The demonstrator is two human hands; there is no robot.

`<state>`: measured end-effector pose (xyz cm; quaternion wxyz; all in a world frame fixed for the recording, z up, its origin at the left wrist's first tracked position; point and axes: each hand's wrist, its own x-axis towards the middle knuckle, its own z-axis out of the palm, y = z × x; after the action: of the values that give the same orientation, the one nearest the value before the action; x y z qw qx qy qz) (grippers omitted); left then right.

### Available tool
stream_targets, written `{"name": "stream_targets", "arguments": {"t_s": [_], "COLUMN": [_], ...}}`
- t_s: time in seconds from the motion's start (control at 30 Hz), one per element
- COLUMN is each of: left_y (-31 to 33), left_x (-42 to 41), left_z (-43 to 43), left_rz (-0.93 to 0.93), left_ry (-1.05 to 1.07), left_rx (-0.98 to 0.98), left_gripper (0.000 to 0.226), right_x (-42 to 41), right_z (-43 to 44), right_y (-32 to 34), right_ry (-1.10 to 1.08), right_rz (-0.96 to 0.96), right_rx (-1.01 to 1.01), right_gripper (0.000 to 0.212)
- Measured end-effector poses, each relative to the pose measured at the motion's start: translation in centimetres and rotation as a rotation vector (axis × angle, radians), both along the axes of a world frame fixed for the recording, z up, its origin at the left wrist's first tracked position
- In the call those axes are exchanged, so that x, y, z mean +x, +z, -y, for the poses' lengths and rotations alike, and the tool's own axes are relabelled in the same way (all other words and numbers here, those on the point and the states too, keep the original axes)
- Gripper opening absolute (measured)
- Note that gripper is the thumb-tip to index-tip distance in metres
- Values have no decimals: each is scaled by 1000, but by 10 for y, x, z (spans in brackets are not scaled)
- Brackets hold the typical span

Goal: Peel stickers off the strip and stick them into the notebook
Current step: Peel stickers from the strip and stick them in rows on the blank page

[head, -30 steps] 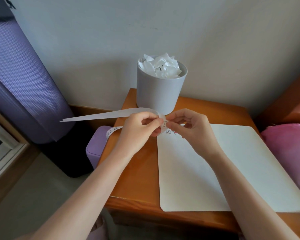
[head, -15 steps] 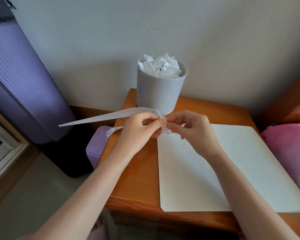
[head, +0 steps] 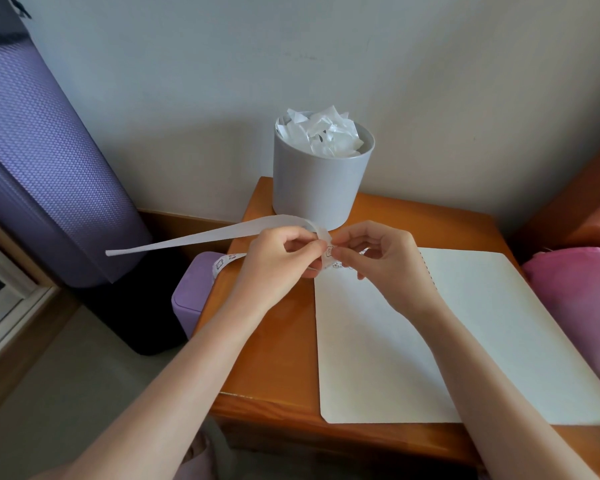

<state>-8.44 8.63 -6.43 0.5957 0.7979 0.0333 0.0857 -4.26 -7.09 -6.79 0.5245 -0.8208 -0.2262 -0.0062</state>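
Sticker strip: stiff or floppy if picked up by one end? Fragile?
Probably floppy yet slightly springy: the sticker strip curls round at the left hand, but its free tail juts sideways unsupported. Likely very light: fingertip pinches hold it. Thin paper, pinched by the right hand too, could crease or tear.

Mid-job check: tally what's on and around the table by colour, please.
White: 2, long white paper sticker strip, open white notebook
Grey: 1, round grey bin
Purple: 2, purple plastic box, rolled purple foam mat
Pink: 1, pink fabric
Total: 6
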Motion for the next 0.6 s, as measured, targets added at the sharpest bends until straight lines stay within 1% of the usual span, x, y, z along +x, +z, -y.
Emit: {"name": "stream_targets", "arguments": {"t_s": [0.23, 0.33, 0.43, 0.6], "left_y": [-1, 0, -2, -4], "left_x": [1, 0, 1, 1], "left_z": [0, 0, 0, 0], "left_rz": [4, 13, 19, 25], "left_ry": [0, -5, 6, 17], "left_rx": [-10, -23, -18, 4], "left_gripper": [4, 9, 5, 13], "right_x": [0, 0, -1, 1], "right_z": [0, 1, 1, 1], "right_y": [1, 1, 1, -1], "right_ry": [2, 3, 8, 14], "right_rz": [-9, -19, -30, -29], "right_rx": [8, 13, 12, -36], "right_gripper": [10, 11, 11, 7]}}
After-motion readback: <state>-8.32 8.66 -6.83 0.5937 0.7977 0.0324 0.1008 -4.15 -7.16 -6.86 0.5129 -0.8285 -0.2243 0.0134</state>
